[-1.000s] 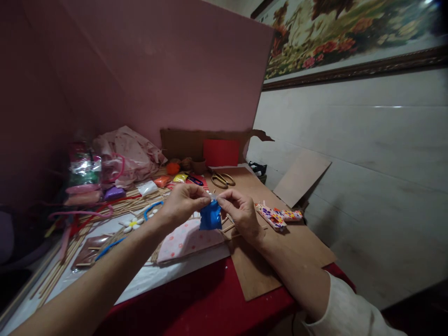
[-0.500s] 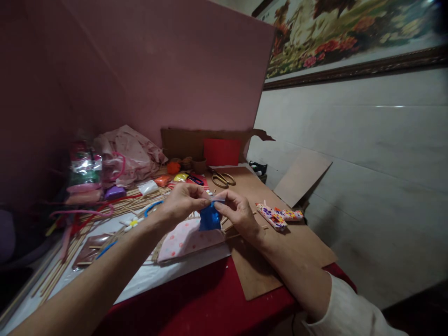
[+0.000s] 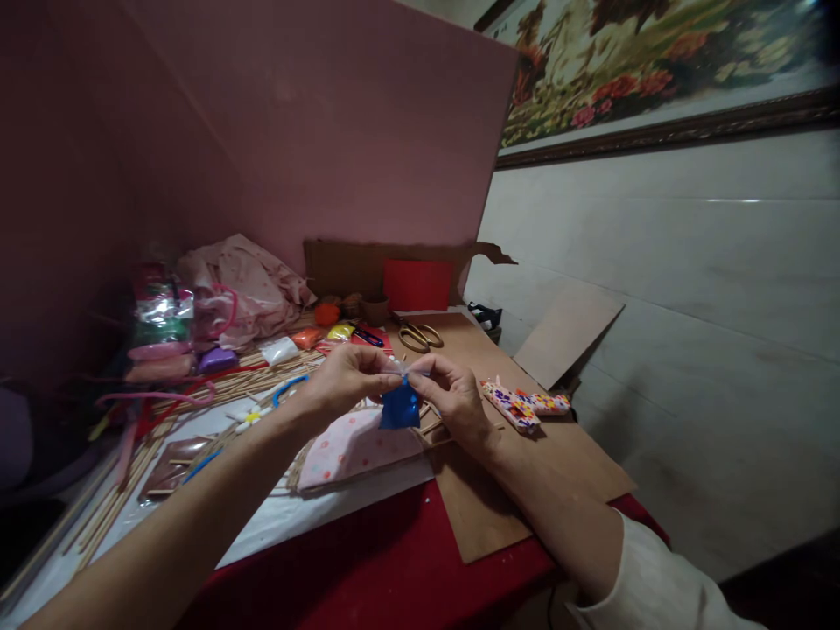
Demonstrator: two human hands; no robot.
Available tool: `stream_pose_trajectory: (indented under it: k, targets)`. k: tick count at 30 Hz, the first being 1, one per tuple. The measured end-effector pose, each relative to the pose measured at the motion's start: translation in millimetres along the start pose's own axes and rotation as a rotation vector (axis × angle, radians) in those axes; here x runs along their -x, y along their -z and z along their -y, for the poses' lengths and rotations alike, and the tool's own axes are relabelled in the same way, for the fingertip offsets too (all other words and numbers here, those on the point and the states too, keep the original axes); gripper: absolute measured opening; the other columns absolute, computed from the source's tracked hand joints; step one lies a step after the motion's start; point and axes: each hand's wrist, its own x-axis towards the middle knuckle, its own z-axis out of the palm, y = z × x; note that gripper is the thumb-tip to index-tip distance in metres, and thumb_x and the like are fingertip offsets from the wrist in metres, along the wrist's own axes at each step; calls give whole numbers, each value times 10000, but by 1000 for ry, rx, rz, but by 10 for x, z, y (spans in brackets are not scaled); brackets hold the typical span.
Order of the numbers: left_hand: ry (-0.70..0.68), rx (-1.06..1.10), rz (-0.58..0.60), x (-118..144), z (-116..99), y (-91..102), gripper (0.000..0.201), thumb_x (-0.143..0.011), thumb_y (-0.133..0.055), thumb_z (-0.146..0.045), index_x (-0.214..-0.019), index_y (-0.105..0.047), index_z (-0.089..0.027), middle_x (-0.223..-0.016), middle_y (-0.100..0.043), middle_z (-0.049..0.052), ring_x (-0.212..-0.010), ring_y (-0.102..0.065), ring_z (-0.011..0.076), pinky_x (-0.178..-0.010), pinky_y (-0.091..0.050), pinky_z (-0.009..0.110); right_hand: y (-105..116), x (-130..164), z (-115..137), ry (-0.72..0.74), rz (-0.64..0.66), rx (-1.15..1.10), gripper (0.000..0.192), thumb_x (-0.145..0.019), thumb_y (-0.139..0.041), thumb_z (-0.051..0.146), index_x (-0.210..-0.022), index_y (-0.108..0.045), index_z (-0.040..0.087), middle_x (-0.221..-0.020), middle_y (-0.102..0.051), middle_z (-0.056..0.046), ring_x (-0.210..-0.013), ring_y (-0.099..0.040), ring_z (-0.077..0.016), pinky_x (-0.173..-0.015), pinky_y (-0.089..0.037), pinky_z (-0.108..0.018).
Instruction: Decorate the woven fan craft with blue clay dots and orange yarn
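Observation:
A small clear plastic bag with blue filling (image 3: 400, 408) hangs between my two hands. My left hand (image 3: 358, 376) pinches its clear top edge from the left, and my right hand (image 3: 452, 398) pinches the same edge from the right, thumbs close together. Below and behind the bag lies a pink piece of fabric with a dotted print (image 3: 358, 451), curved along its top, with a woven twine edge. Thin wooden sticks (image 3: 433, 429) poke out to its right, partly behind my right hand.
Gold-handled scissors (image 3: 420, 336) lie on a brown board (image 3: 557, 472), near a flower-patterned object (image 3: 518, 404). To the left are loose sticks (image 3: 118, 499), a white-and-yellow flower (image 3: 249, 418), coloured packets (image 3: 279, 350) and crumpled pink fabric (image 3: 242, 280). A red card (image 3: 418, 284) stands behind.
The blue bag has shifted slightly right and now hangs straighter. Its clear top shows more between my fingertips. Both hands keep their pinch.

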Motion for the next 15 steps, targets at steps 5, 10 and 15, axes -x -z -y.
stream_pose_trajectory:
  k: [5,10,15]
  targets:
    - [24,63,95,33,60,-59,348,-625,-747,-385,-801,-655,-99,-678,-628,28,-579,-536,104,-554,-389,235,-8,-7,-4,0,-30,-2,217,-720,-672,381,-734,-588,182,-629,-548,27,-544,-497,-101,-511,-427,-227]
    - [73,90,21,29,81,-65,406,-540,-792,-365,-793,-644,-84,-632,-606,15,-539,-515,97,-542,-376,239,-5,-8,-28,14,-15,1,187,-734,-672,342,-776,-591,178,-645,-566,22,-551,-509,-100,-528,-432,-228]
    - [36,90,-27,-11,96,-46,401,-507,-804,-324,-774,-645,-71,-658,-633,40,-560,-539,113,-560,-387,250,19,-5,-78,151,-77,82,215,-765,-662,293,-940,-577,201,-836,-579,-6,-712,-555,-120,-630,-462,-238]
